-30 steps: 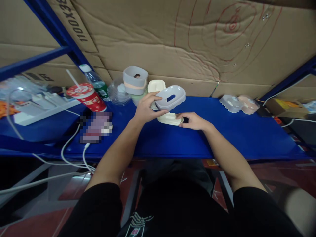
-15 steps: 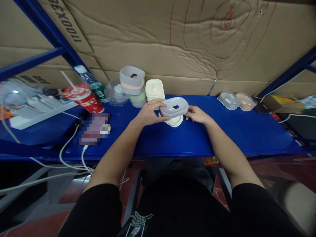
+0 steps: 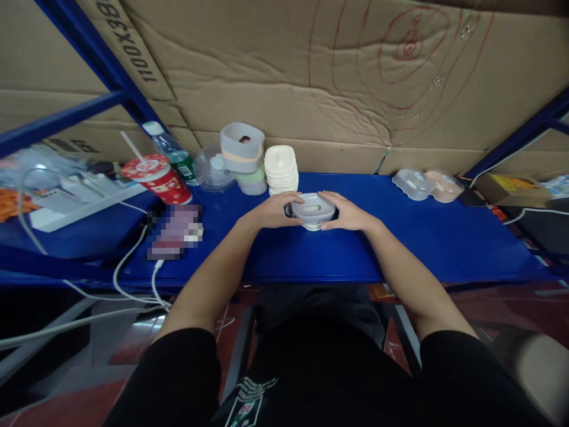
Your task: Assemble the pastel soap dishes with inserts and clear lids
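Between my two hands is a grey oval container (image 3: 313,209), its opening facing up. My left hand (image 3: 276,211) grips its left end, and my right hand (image 3: 348,213) holds its right end. Directly beneath it, a cream lid (image 3: 313,226) shows only at its front edge. Just behind my left hand stands a stack of cream lids (image 3: 281,168). To the left of that stack, a grey container with a peach band (image 3: 242,146) rests on a green one (image 3: 252,180).
On the blue table (image 3: 320,258), a red cup with a straw (image 3: 166,185), a bottle (image 3: 180,161) and a white power strip (image 3: 84,204) are at the left. Clear-covered grey (image 3: 412,184) and peach (image 3: 444,185) pieces lie at the back right. Cardboard (image 3: 267,71) stands behind.
The grey container has come down level over the cream lid. My right hand has moved from near the lid's right side to grip the container's right end.
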A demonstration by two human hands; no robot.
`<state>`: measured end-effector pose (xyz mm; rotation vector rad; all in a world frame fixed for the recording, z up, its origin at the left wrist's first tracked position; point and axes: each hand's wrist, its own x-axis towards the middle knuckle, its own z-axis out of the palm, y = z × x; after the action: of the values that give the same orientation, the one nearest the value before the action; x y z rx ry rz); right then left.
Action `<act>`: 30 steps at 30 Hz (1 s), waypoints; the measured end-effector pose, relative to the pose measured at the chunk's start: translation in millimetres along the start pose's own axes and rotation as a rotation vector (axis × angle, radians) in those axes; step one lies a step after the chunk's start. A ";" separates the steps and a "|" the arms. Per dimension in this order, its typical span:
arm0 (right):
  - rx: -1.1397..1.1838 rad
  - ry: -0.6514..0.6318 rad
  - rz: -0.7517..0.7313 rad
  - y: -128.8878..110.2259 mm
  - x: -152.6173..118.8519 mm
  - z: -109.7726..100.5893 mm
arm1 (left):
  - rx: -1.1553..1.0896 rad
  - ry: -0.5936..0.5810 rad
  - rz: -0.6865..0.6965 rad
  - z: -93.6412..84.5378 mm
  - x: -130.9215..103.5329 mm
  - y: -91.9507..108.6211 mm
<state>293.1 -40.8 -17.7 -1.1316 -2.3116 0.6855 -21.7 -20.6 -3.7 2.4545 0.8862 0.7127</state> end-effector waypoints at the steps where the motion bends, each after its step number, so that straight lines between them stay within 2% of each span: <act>1: -0.039 -0.011 -0.011 0.2 -0.2 1.4 | -0.001 0.008 -0.002 1.4 0.2 -0.6; 8: -0.107 -0.029 0.002 13.0 -4.7 -5.8 | -0.100 0.061 -0.033 8.4 1.0 -2.7; 14: -0.116 -0.014 -0.002 10.9 -2.4 0.5 | -0.104 0.111 -0.007 2.9 2.2 -3.6; 20: -0.117 0.030 -0.004 7.9 -0.4 5.9 | -0.088 0.036 -0.098 4.9 1.9 -6.6; 25: -0.140 -0.006 0.041 3.0 0.2 8.0 | -0.154 0.046 -0.126 5.4 2.2 -7.8; 30: -0.179 0.010 0.002 1.2 -0.5 10.8 | -0.152 -0.050 -0.210 2.7 2.2 -2.6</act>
<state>287.5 -43.0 -26.7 -1.2123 -2.4019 0.4787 -19.8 -17.8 -6.5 2.1973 1.0135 0.6172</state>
